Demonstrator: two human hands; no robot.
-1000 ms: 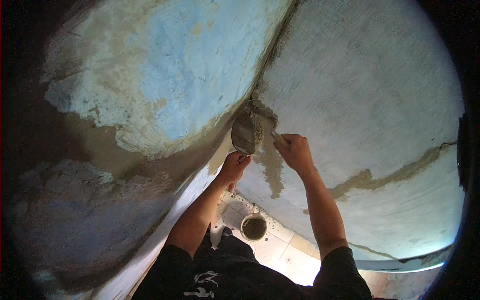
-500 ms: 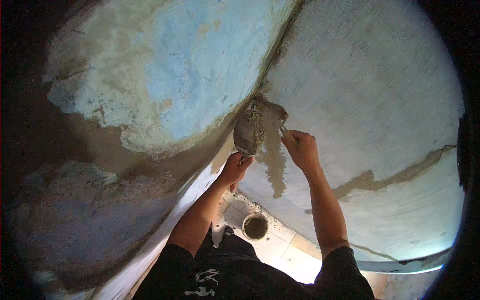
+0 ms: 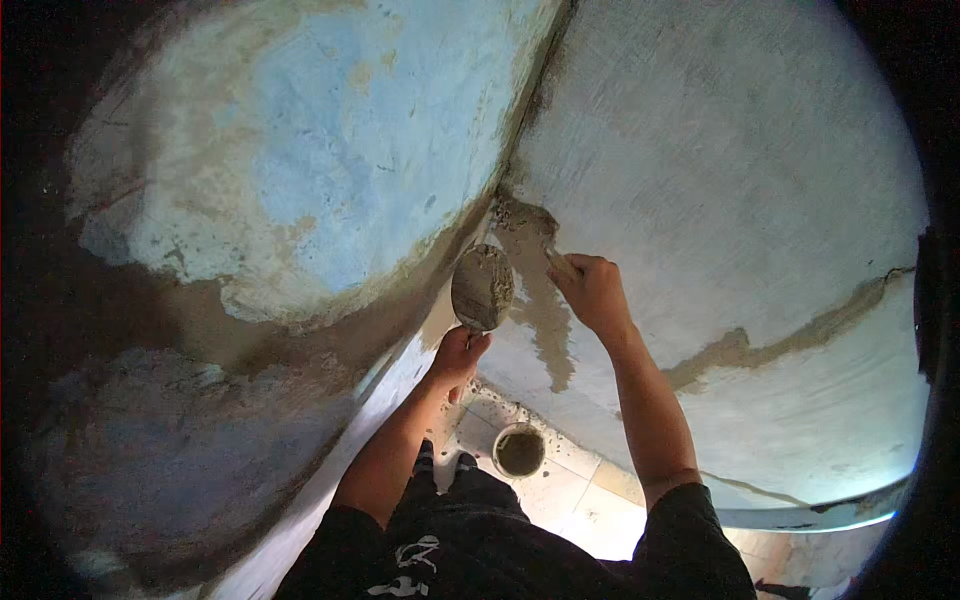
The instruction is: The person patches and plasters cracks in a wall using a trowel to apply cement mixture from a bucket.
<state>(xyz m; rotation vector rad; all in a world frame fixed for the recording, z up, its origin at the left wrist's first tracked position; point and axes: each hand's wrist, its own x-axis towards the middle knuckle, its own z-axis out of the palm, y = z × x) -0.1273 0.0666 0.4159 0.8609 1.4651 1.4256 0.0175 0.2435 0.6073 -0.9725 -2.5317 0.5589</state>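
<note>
My left hand (image 3: 460,357) is closed round the handle of an oval trowel (image 3: 468,292), with grey-brown mortar (image 3: 494,283) clinging to its face. Just below the corner where two walls meet, the trowel is held up beside a patch of wet mortar (image 3: 541,310). To the right of it, my right hand (image 3: 592,290) grips the pale handle (image 3: 564,266) of a small tool. Its far end meets the upper right edge of the patch. Mortar there covers the blade, so its exact shape cannot be made out.
The left wall (image 3: 340,170) has worn blue paint and brown bare areas. A repaired crack (image 3: 790,355) crosses the grey right wall (image 3: 740,170). Below, a round bucket (image 3: 519,450) of mortar stands on the tiled floor (image 3: 558,488), which has splatters near the wall.
My left hand has drawn the oval trowel down, away from the top of the mortar patch, uncovering more of it. My right hand stays at the patch's right edge. The view has shifted slightly.
</note>
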